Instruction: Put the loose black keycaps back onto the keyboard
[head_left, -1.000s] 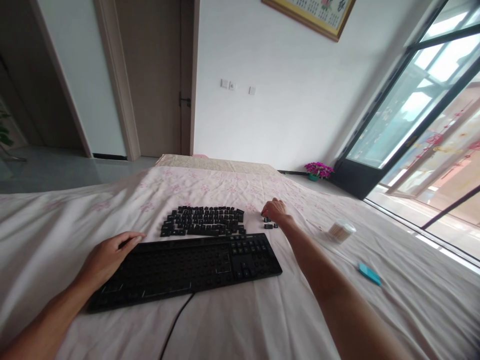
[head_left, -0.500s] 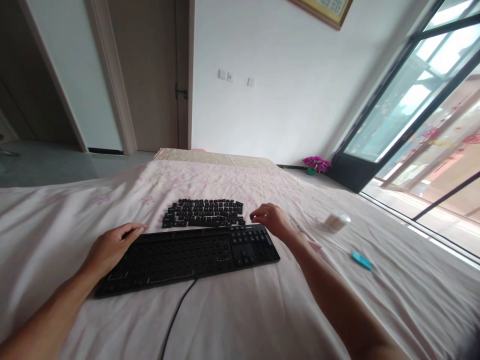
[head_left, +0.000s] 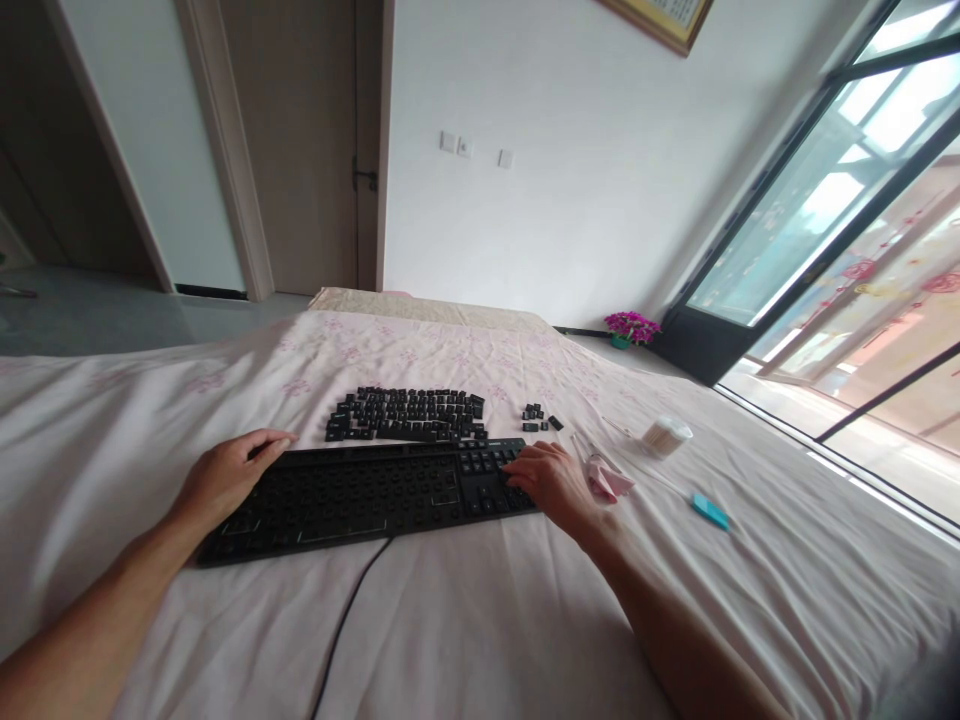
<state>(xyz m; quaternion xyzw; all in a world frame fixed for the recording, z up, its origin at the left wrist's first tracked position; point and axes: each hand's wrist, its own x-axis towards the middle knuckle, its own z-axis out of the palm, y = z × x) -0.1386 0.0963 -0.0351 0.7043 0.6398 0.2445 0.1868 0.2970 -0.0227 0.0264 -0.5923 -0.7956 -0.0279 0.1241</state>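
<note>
1. Right hand (head_left: pixel 551 480) has moved from past the far right corner of the keyboard (head_left: pixel 337 505) onto its right end; whether its grip is clamped, I cannot tell;
2. Left hand (head_left: pixel 229 475) rests at the keyboard's far left edge; its grip nearly together, any hold unclear;
3. Loose keycaps (head_left: pixel 409 413) lie between the keyboard and the far edge of the cloth (head_left: pixel 450 610); a smaller cluster (head_left: pixel 534 411) sits right.

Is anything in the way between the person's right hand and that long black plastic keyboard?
Nothing visible: the right hand is over the right end of the long black plastic keyboard. The loose black plastic keycaps lie beyond its far edge, the crumpled pink item to the hand's right. What the hand covers is hidden.
</note>
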